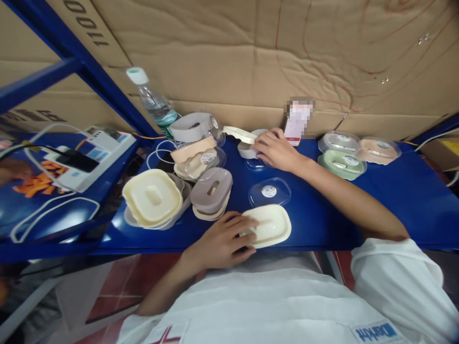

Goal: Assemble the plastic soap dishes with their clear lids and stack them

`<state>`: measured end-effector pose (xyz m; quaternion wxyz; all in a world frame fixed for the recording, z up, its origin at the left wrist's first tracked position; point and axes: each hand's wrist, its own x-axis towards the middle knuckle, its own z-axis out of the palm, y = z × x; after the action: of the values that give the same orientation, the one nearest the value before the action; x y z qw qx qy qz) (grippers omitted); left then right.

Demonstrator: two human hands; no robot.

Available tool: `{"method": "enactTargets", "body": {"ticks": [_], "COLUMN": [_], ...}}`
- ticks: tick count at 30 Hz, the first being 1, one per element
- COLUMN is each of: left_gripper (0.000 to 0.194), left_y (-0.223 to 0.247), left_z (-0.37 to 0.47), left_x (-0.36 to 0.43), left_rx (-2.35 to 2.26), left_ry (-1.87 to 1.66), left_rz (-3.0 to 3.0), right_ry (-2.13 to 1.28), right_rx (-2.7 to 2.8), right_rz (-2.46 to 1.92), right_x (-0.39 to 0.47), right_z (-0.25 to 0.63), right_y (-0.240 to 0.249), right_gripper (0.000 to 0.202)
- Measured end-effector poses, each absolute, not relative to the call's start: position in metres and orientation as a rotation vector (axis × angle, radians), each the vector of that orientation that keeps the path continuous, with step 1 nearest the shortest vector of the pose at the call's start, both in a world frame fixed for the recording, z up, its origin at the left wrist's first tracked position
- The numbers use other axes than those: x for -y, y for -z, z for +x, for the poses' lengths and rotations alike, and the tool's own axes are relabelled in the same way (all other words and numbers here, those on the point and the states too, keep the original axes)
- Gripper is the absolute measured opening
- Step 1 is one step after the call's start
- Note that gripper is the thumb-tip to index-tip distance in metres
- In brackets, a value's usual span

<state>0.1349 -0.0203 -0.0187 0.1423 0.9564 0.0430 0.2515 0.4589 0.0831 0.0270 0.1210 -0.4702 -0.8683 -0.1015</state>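
My left hand (224, 241) lies over the left end of a cream soap dish (274, 225) near the table's front edge. Its fingers reach inside the rim and its thumb is at the near side. Farther back, my right hand (278, 150) has its curled fingers on the right end of a thin cream tray (236, 134), which tilts over a grey dish (247, 151); the fingertips are partly hidden. Between my hands lies a clear lid (278, 191) with a round sticker. Another clear lid (256, 165) shows partly beneath the grey dish.
Stacked cream dishes (154, 198), a mauve dish (211, 188) and a peach piece (193, 149) stand left. Lidded grey (339, 142), green (342, 164) and peach (379, 149) boxes sit right. A water bottle (154, 105) and a phone (298, 122) stand at the back cardboard.
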Motion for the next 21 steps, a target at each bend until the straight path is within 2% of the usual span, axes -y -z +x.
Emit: {"method": "enactTargets", "body": {"ticks": [3, 6, 12, 15, 19, 21], "left_gripper": [0.023, 0.037, 0.032, 0.036, 0.047, 0.046], "left_y": [0.019, 0.022, 0.026, 0.026, 0.027, 0.027], "left_z": [0.133, 0.134, 0.138, 0.138, 0.137, 0.138], "left_x": [0.023, 0.023, 0.022, 0.022, 0.023, 0.023], "left_rx": [-0.052, -0.07, -0.188, -0.232, -0.286, -0.294], "left_ry": [-0.634, -0.557, -0.58, -0.569, -0.602, -0.624], "left_rz": [2.709, 2.712, 2.774, 2.797, 2.834, 2.858], "right_ry": [0.371, 0.298, 0.044, -0.016, 0.06, 0.161], "right_rx": [2.494, 2.476, 2.384, 2.325, 2.328, 2.383], "right_rz": [-1.435, -1.509, -1.431, -1.342, -1.219, -1.15], "right_x": [-0.082, -0.08, -0.074, -0.055, -0.006, 0.024], "right_z": [0.456, 0.457, 0.463, 0.462, 0.451, 0.444], "right_y": [-0.032, -0.035, -0.044, -0.053, -0.062, -0.062], "right_gripper": [0.034, 0.034, 0.033, 0.032, 0.032, 0.034]}}
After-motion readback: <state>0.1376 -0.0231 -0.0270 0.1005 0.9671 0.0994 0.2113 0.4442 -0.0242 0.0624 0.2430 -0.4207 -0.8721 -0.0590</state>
